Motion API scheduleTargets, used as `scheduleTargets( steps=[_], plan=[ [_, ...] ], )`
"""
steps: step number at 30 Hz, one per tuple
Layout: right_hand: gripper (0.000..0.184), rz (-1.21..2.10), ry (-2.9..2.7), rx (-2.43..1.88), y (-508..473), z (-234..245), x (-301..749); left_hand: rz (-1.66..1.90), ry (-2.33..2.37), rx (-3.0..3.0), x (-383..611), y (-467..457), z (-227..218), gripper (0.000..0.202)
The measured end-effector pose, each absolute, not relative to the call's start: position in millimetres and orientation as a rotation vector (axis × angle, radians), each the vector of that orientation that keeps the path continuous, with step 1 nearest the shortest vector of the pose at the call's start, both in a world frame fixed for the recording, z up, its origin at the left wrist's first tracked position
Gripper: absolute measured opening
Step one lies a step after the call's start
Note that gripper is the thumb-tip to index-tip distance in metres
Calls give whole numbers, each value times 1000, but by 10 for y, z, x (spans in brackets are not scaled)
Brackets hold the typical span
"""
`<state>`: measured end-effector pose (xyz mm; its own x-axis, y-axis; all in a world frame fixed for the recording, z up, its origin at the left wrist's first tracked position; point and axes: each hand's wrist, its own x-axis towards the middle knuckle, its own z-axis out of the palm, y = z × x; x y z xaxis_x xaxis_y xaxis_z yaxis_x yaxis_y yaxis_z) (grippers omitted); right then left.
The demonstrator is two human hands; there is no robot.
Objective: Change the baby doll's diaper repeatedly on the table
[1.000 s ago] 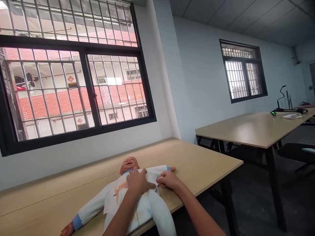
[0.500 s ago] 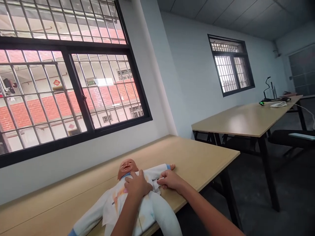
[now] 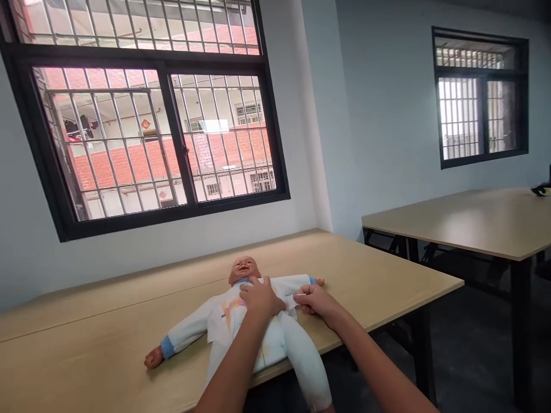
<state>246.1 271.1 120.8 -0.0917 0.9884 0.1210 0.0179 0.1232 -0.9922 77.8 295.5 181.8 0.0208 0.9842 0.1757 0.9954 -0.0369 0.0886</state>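
Observation:
A baby doll (image 3: pixel 244 268) in a white outfit with blue cuffs lies on its back on the table, its arms stretched out and its legs toward me. My left hand (image 3: pixel 260 297) rests on the doll's chest with fingers spread over the printed front. Beside the doll's waist, my right hand (image 3: pixel 317 302) pinches a thin white piece of cloth (image 3: pixel 291 303) at the side of the outfit. Whether this piece is a tie or a flap I cannot tell. My left hand and forearm hide part of the doll's belly.
The light wooden table (image 3: pixel 365 275) ends in a front edge under the doll's legs. A second table (image 3: pixel 447 221) stands to the right, with a dark object (image 3: pixel 541 189) on it. Behind the doll is a wall with a barred window (image 3: pixel 172 137).
My view has turned right and slightly down, bringing the doll's far-left hand into sight. Both hands keep about the same places on the doll and the cloth.

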Motion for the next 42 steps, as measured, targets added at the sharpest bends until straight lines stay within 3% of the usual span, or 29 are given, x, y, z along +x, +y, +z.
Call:
scheduleTargets(
  steps=[10,28,33,42],
  plan=[
    [30,1186,-1305,-1063,2665,1238,2481,-282,-2104,-2187,838,2934,1827,69],
    [40,1120,-1235,-954,2761,1255,2212,-316,-2040,-2134,892,2952,1698,67],
    [42,1176,-1155,-886,2876,1246,2014,-374,-2030,-2158,863,2940,1706,53],
    [27,1182,-1113,-871,3081,1303,1717,-372,-2037,-2332,757,2926,1802,57]
  ],
)
